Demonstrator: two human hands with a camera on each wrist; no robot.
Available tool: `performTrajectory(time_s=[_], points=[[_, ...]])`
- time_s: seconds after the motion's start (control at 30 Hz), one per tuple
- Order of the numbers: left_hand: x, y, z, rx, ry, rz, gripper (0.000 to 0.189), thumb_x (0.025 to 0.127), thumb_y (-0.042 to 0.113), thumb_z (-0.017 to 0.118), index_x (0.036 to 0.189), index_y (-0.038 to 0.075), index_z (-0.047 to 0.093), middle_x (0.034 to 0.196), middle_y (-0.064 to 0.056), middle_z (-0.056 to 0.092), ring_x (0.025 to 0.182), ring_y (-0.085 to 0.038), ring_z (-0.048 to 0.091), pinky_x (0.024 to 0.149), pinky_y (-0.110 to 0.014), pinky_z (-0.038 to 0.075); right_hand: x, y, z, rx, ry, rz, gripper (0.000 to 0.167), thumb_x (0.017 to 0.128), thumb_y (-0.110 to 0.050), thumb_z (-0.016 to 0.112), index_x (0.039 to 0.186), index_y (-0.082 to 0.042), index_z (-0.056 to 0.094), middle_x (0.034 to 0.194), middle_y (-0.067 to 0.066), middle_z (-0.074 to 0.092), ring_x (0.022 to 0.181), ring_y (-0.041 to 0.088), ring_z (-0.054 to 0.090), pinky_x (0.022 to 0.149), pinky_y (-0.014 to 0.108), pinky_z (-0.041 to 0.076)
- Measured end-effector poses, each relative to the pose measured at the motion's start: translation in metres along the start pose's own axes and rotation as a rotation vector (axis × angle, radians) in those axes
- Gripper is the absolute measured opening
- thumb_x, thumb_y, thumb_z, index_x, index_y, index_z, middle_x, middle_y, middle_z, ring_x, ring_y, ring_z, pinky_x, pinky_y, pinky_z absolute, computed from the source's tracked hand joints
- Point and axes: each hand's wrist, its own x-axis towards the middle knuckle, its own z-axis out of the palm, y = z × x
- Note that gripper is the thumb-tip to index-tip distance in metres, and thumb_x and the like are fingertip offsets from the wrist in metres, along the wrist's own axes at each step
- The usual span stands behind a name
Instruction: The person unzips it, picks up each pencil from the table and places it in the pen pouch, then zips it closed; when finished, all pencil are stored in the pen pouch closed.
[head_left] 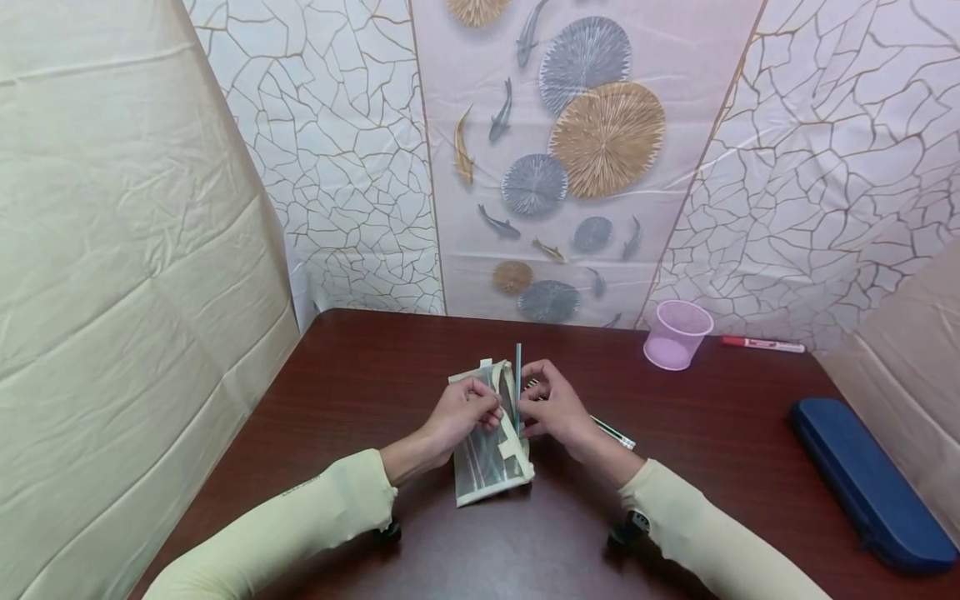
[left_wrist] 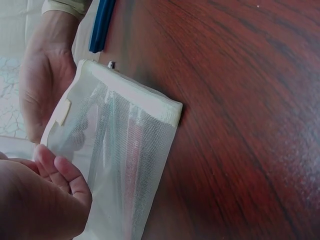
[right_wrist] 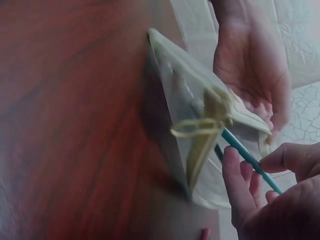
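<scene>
A cream-edged, see-through mesh zip pouch [head_left: 483, 468] stands tilted on the table with its zipped side open. At that opening my left hand [head_left: 468, 410] pinches the pouch's edge. My right hand [head_left: 561, 408] pinches a slim teal pencil [head_left: 518, 371] between thumb and fingers. In the right wrist view the teal pencil [right_wrist: 243, 150] has its far end inside the pouch mouth. Through the mesh in the left wrist view, a long reddish item [left_wrist: 132, 160] shows inside, its kind blurred. A striped pencil [head_left: 617, 435] lies on the table, partly hidden beneath my right hand.
A pink mesh cup [head_left: 667, 352] stands at the back right of the dark wooden table [head_left: 360, 367]. Beside it a red and white marker [head_left: 763, 344] lies against the back wall covering. A blue zip case [head_left: 862, 475] lies along the right edge.
</scene>
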Motion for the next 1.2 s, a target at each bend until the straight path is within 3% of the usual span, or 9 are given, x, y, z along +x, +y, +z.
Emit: performTrajectory(time_s=[0.27,0.67,0.87,1.03,1.2], points=[[0.000,0.000,0.002,-0.005,0.024,0.011,0.015,0.098,0.002,0.059,0.110,-0.007,0.060,0.075,0.001,0.070,0.066,-0.007,0.067,0.068,-0.023,0.058,-0.004,0.001,0.008,-0.037,-0.045,0.045,0.047,0.096,-0.001,0.061,0.138,-0.005,0.041,0.095,0.008,0.067,0.080,0.015,0.069,0.068,0.037,0.063],[0.001,-0.001,0.005,-0.033,0.027,0.012,0.011,0.096,0.002,0.060,0.106,-0.003,0.060,0.074,0.001,0.070,0.066,-0.007,0.067,0.068,-0.023,0.058,0.004,0.008,0.010,-0.016,-0.122,0.141,0.040,0.101,-0.001,0.057,0.139,-0.004,0.045,0.093,0.007,0.067,0.081,0.016,0.070,0.068,0.034,0.061],[0.000,0.000,0.004,-0.033,0.027,0.021,0.008,0.097,0.002,0.059,0.104,-0.001,0.060,0.075,0.001,0.070,0.067,-0.007,0.067,0.069,-0.022,0.059,0.009,0.005,0.008,-0.090,-0.058,0.082,0.037,0.096,0.000,0.061,0.132,0.001,0.053,0.093,0.010,0.069,0.079,0.016,0.068,0.067,0.035,0.062],[-0.001,0.001,0.002,-0.034,0.033,0.020,0.008,0.097,0.003,0.060,0.104,-0.001,0.061,0.076,0.001,0.069,0.067,-0.007,0.067,0.069,-0.023,0.059,0.011,0.004,-0.007,-0.013,0.000,0.031,0.041,0.097,-0.001,0.066,0.135,0.006,0.049,0.096,0.013,0.069,0.082,0.023,0.070,0.074,0.044,0.067],[-0.001,0.000,0.000,-0.036,0.043,0.011,0.008,0.098,0.003,0.062,0.104,0.000,0.061,0.077,0.000,0.070,0.067,-0.007,0.067,0.069,-0.023,0.059,0.010,0.001,-0.031,0.025,0.053,-0.020,0.039,0.099,-0.003,0.067,0.133,0.005,0.049,0.102,0.016,0.069,0.090,0.030,0.071,0.077,0.044,0.068]])
